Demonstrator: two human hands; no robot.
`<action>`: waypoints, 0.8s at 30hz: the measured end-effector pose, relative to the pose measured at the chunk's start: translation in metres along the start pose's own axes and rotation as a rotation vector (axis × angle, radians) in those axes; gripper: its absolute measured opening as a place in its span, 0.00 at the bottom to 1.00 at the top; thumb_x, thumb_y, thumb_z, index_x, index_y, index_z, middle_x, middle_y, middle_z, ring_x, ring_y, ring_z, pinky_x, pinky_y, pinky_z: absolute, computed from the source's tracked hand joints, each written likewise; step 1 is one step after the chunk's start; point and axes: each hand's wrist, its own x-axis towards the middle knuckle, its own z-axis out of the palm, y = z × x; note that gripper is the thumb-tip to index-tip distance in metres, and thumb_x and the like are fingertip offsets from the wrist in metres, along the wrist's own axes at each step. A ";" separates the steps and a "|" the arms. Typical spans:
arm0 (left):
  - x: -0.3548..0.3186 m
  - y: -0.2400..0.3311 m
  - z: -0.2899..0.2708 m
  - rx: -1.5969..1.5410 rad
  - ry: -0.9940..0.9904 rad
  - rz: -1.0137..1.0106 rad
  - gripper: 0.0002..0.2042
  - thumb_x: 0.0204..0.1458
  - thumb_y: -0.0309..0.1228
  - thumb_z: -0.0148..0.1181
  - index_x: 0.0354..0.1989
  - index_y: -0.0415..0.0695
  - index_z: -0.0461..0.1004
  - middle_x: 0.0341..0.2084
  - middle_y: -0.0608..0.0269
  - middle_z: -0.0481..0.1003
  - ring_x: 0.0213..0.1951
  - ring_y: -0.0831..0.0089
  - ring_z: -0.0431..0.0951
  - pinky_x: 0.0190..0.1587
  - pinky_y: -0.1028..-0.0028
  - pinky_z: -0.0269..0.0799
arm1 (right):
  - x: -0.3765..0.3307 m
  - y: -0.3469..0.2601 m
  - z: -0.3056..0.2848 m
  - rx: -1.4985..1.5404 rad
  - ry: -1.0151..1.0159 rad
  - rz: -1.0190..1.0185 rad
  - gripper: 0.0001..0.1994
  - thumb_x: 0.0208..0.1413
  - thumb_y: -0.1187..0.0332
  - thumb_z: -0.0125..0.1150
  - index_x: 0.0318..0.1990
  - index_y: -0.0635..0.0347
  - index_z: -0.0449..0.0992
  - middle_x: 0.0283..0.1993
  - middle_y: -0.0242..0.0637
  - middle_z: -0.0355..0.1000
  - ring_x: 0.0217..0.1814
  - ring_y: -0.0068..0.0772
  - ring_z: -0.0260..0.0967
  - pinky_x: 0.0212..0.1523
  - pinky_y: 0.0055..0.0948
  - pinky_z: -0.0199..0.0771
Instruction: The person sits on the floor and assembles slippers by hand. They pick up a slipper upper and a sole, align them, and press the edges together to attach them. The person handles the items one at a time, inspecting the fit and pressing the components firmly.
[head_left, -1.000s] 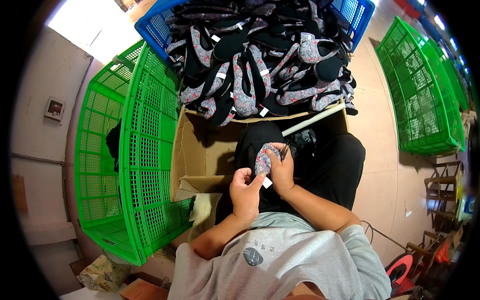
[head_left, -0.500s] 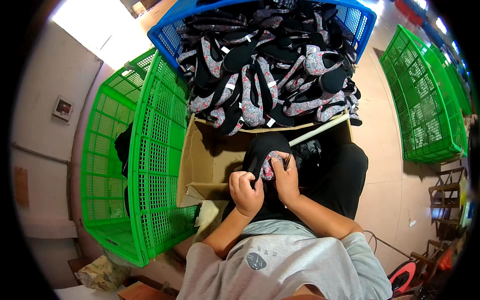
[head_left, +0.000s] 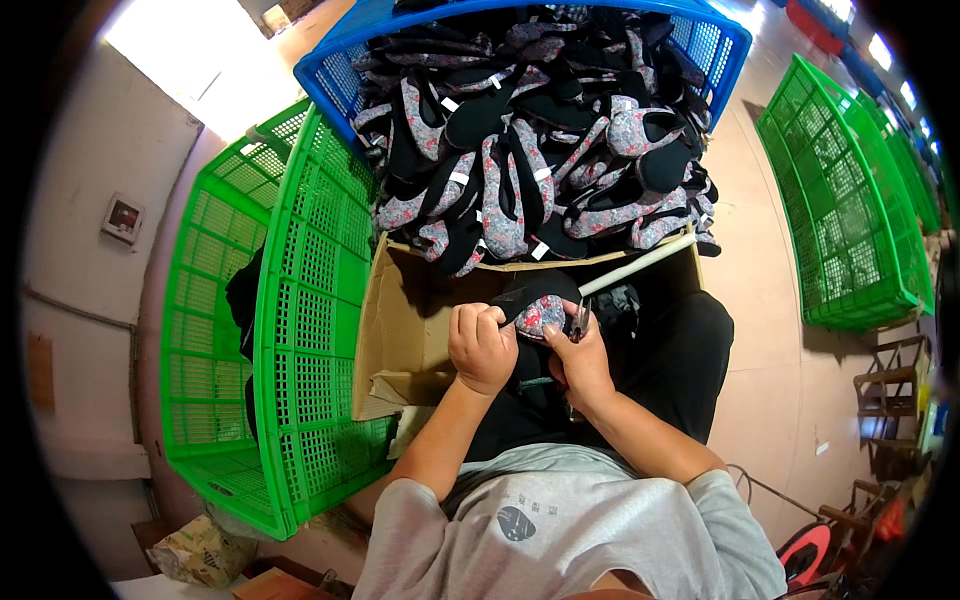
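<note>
A fabric shoe (head_left: 541,313) with a grey-and-red floral outside and black parts is held in front of my lap. My left hand (head_left: 483,348) is closed on its black edge. On the shoe's right side, my right hand (head_left: 582,362) grips the floral part with thumb and fingers. A small metal tool (head_left: 581,318), apparently thread snips, sticks up from that same hand; its lower part is hidden by the fingers. Beyond my hands lies a large heap of similar floral and black shoes (head_left: 505,195), several with white tags.
The heap fills a blue plastic crate (head_left: 330,62). An open cardboard box (head_left: 400,310) stands before it, with a pale rod (head_left: 638,265) slanting across. Green crates (head_left: 320,320) stand close on my left, and another green crate (head_left: 840,200) is at right.
The shoe has turned so more of its floral side shows. My left hand has risen slightly, and the metal tool now stands out clearly from my right hand.
</note>
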 end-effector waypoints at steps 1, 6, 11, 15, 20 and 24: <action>-0.001 0.001 0.001 0.011 0.008 -0.014 0.14 0.35 0.17 0.63 0.29 0.41 0.66 0.29 0.53 0.68 0.34 0.51 0.71 0.38 0.58 0.68 | 0.001 0.000 0.000 0.017 -0.004 0.005 0.24 0.57 0.74 0.62 0.59 0.59 0.62 0.32 0.31 0.69 0.14 0.15 0.55 0.10 0.18 0.52; -0.003 0.006 -0.007 0.024 -0.056 -0.023 0.12 0.38 0.18 0.63 0.31 0.40 0.68 0.36 0.51 0.74 0.41 0.51 0.74 0.44 0.58 0.70 | -0.001 0.020 0.001 0.044 0.006 -0.097 0.25 0.55 0.76 0.64 0.59 0.59 0.62 0.35 0.32 0.70 0.15 0.15 0.57 0.11 0.19 0.55; -0.009 0.008 -0.015 -0.038 -0.144 0.068 0.11 0.41 0.20 0.63 0.36 0.40 0.73 0.41 0.49 0.76 0.44 0.50 0.74 0.48 0.57 0.70 | 0.001 0.026 -0.001 0.048 -0.001 -0.104 0.25 0.56 0.74 0.64 0.59 0.59 0.62 0.33 0.32 0.70 0.16 0.15 0.58 0.12 0.18 0.56; 0.009 0.034 -0.026 -0.066 -0.316 -0.015 0.16 0.43 0.27 0.66 0.42 0.38 0.77 0.44 0.47 0.74 0.48 0.47 0.74 0.54 0.55 0.69 | 0.003 0.019 -0.004 0.036 0.001 -0.037 0.23 0.57 0.73 0.63 0.59 0.59 0.63 0.32 0.31 0.70 0.16 0.16 0.58 0.12 0.18 0.56; 0.013 0.049 -0.031 0.012 -0.415 -0.024 0.17 0.43 0.35 0.70 0.41 0.40 0.78 0.47 0.46 0.74 0.51 0.47 0.72 0.57 0.55 0.67 | 0.003 0.013 -0.013 0.159 0.003 0.062 0.15 0.64 0.68 0.56 0.56 0.59 0.66 0.30 0.29 0.69 0.15 0.16 0.56 0.12 0.18 0.54; 0.013 0.051 -0.030 0.032 -0.449 -0.048 0.16 0.41 0.38 0.71 0.36 0.41 0.78 0.48 0.47 0.74 0.53 0.49 0.72 0.58 0.54 0.66 | -0.004 0.002 -0.022 0.008 -0.069 0.053 0.15 0.66 0.67 0.52 0.57 0.58 0.67 0.27 0.27 0.67 0.15 0.15 0.55 0.13 0.18 0.53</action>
